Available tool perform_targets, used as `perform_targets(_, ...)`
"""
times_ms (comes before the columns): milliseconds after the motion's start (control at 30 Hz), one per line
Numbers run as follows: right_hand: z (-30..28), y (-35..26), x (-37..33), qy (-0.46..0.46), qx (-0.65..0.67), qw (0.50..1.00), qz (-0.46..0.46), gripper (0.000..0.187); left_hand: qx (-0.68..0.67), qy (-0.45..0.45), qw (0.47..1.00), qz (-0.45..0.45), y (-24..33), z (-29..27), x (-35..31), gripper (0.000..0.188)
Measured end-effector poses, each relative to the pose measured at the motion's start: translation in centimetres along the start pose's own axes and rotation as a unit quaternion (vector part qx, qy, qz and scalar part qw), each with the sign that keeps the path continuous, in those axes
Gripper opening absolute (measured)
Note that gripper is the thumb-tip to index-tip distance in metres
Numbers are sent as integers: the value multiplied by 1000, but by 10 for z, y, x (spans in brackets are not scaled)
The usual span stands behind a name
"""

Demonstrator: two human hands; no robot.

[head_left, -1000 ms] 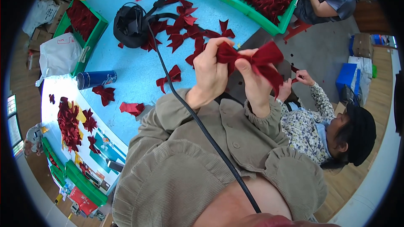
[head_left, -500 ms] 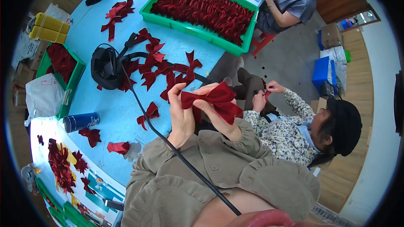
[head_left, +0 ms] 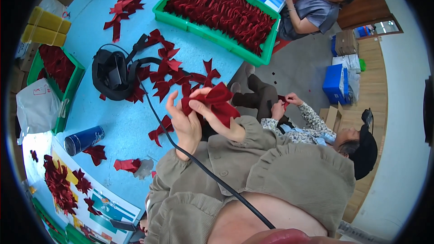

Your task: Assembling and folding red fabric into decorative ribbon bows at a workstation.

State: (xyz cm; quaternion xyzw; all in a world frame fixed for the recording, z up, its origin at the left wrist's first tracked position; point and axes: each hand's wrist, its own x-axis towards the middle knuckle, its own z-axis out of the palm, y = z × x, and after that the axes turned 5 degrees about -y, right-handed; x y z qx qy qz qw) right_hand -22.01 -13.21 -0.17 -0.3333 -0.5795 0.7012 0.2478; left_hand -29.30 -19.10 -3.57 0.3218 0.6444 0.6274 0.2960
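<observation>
A dark red velvet bow [head_left: 224, 111] is held up in front of my chest, its loops and tails to the right of my fingers. My right hand [head_left: 218, 120] is closed on it, with the thumb pressed across its middle. Against the bow's left end is my left hand [head_left: 186, 129], closed round that end with one finger raised. The fingertips behind the fabric are hidden. Beyond my hands, several loose red bows [head_left: 171, 65] lie scattered on the light blue table [head_left: 122, 131].
A green tray [head_left: 210, 40] packed with red bows stands at the far side. Left are a black headset-like device [head_left: 110, 74], a blue can [head_left: 84, 140] and another green bin [head_left: 74, 81]. A black cable [head_left: 199, 165] crosses before me. Two co-workers sit right, handling red pieces.
Both my hands and the bow have shifted slightly left, and the bow is turned a little. The whole view has tilted somewhat. The co-worker in the black cap has leaned back.
</observation>
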Motion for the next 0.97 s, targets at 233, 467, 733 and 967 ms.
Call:
perform_targets(233,7,-12,40,-6,-56,998,-39,19,-185,-33,979,-85,-25,-6,35,32)
perform_targets(467,-34,-32,49,-2,-41,997,-69,19,-90,6,995,-54,8,44,42,33)
perform_targets(733,-70,-31,35,9,12,1000,-24,21,-2,96,994,-45,19,87,30,33)
perform_targets(967,-50,-17,-16,-36,-36,996,-78,25,-305,-36,918,-252,11,46,-21,37)
